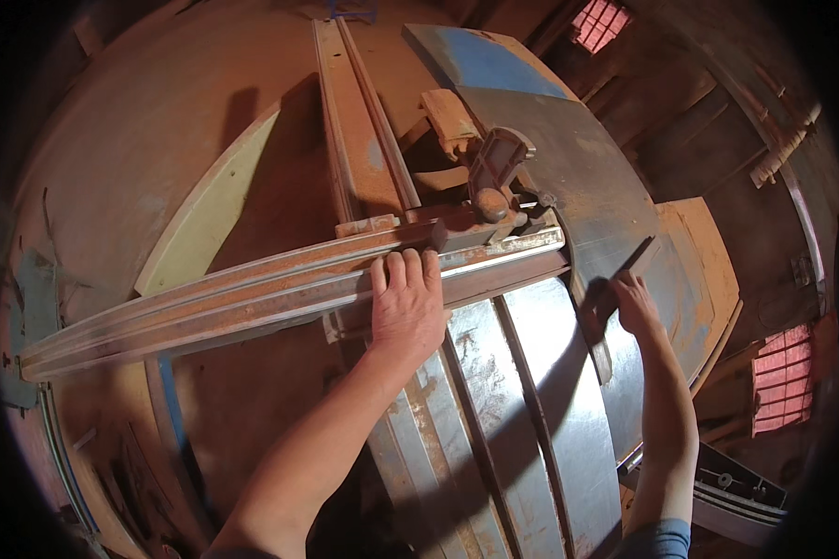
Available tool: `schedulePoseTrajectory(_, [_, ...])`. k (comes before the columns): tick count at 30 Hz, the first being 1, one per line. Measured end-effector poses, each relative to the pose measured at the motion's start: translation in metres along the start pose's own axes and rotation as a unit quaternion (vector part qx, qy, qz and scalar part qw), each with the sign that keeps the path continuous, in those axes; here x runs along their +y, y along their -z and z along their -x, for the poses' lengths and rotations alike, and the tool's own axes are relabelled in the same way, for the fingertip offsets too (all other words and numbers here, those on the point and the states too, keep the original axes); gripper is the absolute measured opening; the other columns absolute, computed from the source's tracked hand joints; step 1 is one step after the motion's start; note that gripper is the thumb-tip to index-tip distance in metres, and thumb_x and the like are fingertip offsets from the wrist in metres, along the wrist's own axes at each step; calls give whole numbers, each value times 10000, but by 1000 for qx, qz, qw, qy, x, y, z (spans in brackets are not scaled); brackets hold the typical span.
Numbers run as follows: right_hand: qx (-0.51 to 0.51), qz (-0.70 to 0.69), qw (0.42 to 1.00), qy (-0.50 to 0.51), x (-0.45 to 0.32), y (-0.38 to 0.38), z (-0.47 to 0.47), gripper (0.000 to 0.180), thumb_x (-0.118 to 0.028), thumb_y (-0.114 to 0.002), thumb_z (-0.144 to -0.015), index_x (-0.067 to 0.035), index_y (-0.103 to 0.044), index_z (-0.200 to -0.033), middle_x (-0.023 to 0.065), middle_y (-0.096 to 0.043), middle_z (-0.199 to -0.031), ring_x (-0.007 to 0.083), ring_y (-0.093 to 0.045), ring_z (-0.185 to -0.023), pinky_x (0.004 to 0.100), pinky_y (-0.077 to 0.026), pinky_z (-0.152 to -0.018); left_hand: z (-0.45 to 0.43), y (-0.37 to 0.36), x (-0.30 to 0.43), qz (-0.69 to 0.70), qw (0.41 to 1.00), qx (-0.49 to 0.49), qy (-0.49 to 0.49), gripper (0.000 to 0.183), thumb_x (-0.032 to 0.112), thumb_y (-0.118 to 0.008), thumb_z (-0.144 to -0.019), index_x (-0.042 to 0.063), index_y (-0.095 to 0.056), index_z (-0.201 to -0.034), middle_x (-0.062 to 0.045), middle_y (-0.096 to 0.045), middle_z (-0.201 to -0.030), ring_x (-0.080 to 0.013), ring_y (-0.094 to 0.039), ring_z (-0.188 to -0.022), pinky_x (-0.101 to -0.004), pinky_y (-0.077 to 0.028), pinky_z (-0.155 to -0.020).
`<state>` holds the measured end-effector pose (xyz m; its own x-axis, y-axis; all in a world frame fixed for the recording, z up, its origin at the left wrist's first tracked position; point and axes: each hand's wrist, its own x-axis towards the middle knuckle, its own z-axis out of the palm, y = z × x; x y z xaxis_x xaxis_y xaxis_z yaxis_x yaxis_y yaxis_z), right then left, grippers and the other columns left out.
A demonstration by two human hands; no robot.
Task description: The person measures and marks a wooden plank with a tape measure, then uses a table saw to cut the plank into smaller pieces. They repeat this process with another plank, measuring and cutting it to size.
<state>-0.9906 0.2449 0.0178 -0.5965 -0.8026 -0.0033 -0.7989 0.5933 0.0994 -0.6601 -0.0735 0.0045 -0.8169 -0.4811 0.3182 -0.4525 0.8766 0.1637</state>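
My left hand (407,300) lies over a long aluminium fence (238,297), fingers hooked across its top. Along the fence's near side runs a dark brown strip (510,277), apparently wood; part of it is hidden under the hand. My right hand (635,302) is further right, over the grey metal saw table (587,175), with its fingers closed around a short brown piece of wood (644,256). Just beyond the fence stands a clamp-like metal fitting with a round knob (491,205). Below the fence is the ribbed metal sliding table (482,349).
A dusty metal arm (360,119) extends away from the fence. Beside it a pale curved panel (210,202) leans over the dusty floor (133,154). An orange-dusted board (703,258) adjoins the table at right. Another metal rail (737,499) sits at lower right.
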Motion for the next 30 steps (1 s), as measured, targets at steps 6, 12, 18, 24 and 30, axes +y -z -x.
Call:
schedulePoseTrajectory(6, [11,-77,997,4,-40,10,149,381,27,-536,-826,-88,-654,-1169,143,-567,-1340,402,-514,-1239,470,-492,-996,2,-1,2,-40,999,1,3,898,485,-801,-755,-13,-431,-1405,-190,-497,-1296,-351,-445,-1227,-530,-271,-1120])
schedulePoseTrajectory(12, [-22,-118,993,-11,-125,38,278,421,28,-525,-850,-94,-630,-1240,164,-506,-1441,407,-456,-1342,465,-470,-1055,16,2,-17,-8,999,-25,-43,816,356,-789,-795,8,-433,-1441,-215,-414,-1502,-382,-342,-1424,-519,-252,-1185])
schedulePoseTrajectory(18, [48,-219,926,-304,-173,45,331,469,-226,-649,-933,-9,-515,-1326,243,-553,-1311,424,-574,-1171,461,-513,-938,88,42,-62,16,999,36,-14,587,157,-746,-826,6,-525,-1349,-173,-488,-1381,-377,-422,-1316,-512,-351,-1104])
schedulePoseTrajectory(24, [-27,-268,858,-438,-211,53,301,760,-491,-724,-861,77,-420,-1264,310,-609,-1108,471,-655,-1006,539,-536,-833,96,58,-76,-29,999,19,-5,489,144,-719,-857,29,-555,-1303,-143,-529,-1293,-356,-488,-1226,-510,-409,-1041])
schedulePoseTrajectory(30, [8,-382,801,-460,-198,34,307,590,-382,-711,-872,116,-522,-1127,231,-656,-920,396,-683,-936,482,-546,-805,105,56,-62,-73,997,20,-10,491,133,-707,-872,44,-545,-1326,-148,-525,-1296,-362,-490,-1227,-480,-474,-1002])
